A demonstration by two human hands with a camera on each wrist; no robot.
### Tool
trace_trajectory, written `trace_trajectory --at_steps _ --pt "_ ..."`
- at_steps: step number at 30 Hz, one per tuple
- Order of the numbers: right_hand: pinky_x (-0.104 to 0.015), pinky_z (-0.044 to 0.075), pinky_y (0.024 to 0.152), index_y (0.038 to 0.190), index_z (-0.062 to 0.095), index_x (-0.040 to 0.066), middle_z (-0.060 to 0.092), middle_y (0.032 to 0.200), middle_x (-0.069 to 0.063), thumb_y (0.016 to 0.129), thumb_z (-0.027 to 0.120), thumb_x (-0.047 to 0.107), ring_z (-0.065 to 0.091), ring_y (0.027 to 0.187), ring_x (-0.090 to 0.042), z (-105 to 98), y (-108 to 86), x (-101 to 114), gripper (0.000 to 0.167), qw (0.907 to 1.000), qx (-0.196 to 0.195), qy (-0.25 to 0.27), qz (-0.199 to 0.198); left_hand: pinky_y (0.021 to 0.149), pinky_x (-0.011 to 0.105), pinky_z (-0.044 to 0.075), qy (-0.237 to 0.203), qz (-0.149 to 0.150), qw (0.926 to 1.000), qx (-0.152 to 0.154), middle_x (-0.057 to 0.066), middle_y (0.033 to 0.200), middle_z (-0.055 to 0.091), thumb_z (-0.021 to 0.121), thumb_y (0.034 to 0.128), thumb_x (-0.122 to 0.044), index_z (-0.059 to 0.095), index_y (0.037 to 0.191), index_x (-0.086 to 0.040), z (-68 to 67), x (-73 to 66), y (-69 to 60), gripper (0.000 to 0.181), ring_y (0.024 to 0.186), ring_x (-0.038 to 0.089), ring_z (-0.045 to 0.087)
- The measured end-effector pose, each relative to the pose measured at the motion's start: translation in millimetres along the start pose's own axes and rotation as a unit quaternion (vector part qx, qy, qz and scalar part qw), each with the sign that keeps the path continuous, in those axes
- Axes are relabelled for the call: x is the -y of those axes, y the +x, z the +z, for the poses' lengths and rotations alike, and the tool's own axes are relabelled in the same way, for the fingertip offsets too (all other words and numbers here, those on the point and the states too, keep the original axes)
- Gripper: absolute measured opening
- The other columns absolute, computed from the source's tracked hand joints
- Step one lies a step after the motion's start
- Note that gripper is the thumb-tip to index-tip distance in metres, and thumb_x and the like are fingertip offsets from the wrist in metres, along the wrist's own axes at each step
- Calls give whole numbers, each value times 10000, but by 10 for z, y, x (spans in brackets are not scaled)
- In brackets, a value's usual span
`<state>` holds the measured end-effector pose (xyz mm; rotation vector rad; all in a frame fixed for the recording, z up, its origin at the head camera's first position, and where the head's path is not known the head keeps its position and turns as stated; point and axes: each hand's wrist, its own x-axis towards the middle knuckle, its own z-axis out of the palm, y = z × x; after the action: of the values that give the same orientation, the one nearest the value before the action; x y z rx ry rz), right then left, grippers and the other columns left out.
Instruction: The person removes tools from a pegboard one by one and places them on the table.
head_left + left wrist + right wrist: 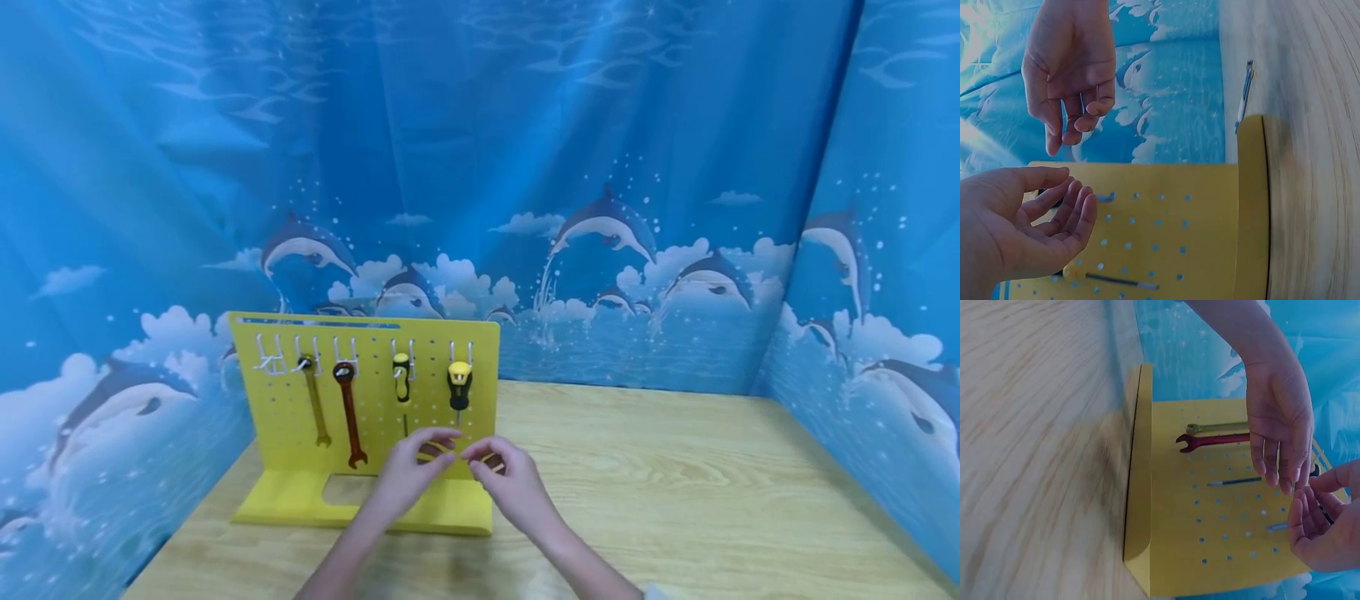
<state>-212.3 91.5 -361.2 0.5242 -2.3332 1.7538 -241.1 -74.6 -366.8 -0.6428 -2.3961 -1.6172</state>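
Roomy stretch of desk point(675, 475) toward 3 o'clock, past the edge of the yellow pegboard point(381, 421). Left hand point(408, 467) and right hand point(516, 479) are loose, gripping zilch, around the board's 4 o'clock; black-and-yellow screwdriver point(459, 392) hangs at their 12, near that edge.

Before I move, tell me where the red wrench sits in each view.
Head: the red wrench hangs left of centre, in the lower half.
Left wrist: not in it.
Right wrist: right of centre, just above mid-height, lying sideways, open end pointing left.
Shared landmark: the yellow board.
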Motion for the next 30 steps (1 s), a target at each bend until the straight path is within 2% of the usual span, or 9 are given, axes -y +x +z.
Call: trace_trajectory --at_steps 6,14,21,27,30 --pt "-241 500 666 950 642 42 601 886 -21 853 592 47 570 785 -186 214 100 104 110 9996 220 -129 -114 772 286 515 96 -327 9982 -484 68 952 627 655 812 1 641 1076 -53 -263 -26 -106 269 871 210 581" --pt "-235 496 664 936 646 68 610 888 -39 843 595 28 562 785 -168 481 253 162 113 9990 435 -100 -79 791 275 502 461 -580 9941 -797 106 1010 620 642 841 -34 616 1123 -38 -669 -25 -198 283 901 208 573" --pt "-208 497 627 941 650 70 619 871 9 845 606 51 567 775 -118 731 359 200 107 9980 609 -82 -137 842 350 492 774 -748 9876 -1146 151 1086 605 608 887 -81 577 1179 -18 -963 24 -261 300 958 232 557" --pt "-185 494 653 1000 637 55 623 901 29 843 609 39 576 809 -108 953 455 242 160 9967 792 -19 -189 779 152 464 813 -891 9801 -1577 176 1105 594 598 898 -94 573 1174 4 -1100 137 -220 295 919 109 546" --pt "-174 489 670 1030 632 56 622 919 39 834 613 30 573 816 -81 1063 517 258 199 9961 864 1 -200 733 99 447 730 -977 9746 -1879 189 1113 590 593 899 -82 576 1165 18 -1163 206 -174 285 880 41 528"
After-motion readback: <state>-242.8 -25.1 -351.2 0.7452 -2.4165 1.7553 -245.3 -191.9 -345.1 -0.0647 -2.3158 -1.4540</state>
